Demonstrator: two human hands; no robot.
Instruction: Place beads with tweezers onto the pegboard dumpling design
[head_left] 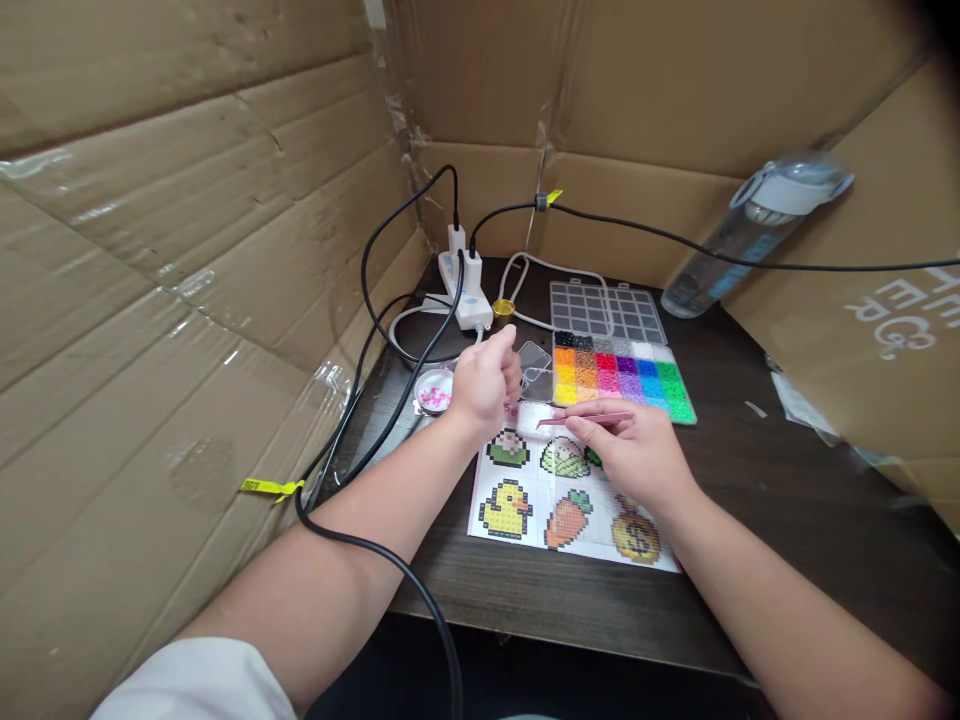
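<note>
My right hand (634, 440) pinches a pair of pink tweezers (592, 418), whose tips point left over a small white pegboard (534, 420). The board rests on the top part of a pattern sheet (480, 515) printed with a duck, a carrot and other pixel pictures. Raised just left of the board, my left hand (489, 378) has its fingers curled closed; what they hold, if anything, is hidden. A round white dish (433, 392) with pink and white beads lies left of that hand. Behind my right hand sits a sectioned box of coloured beads (624, 375).
A white power strip (466, 290) with black cables stands at the back left; one cable crosses over my left forearm. A yellow round tin (503, 311), a clear tray (535, 368) and a water bottle (750, 240) are further back. Cardboard walls (645, 90) surround the dark table (585, 610).
</note>
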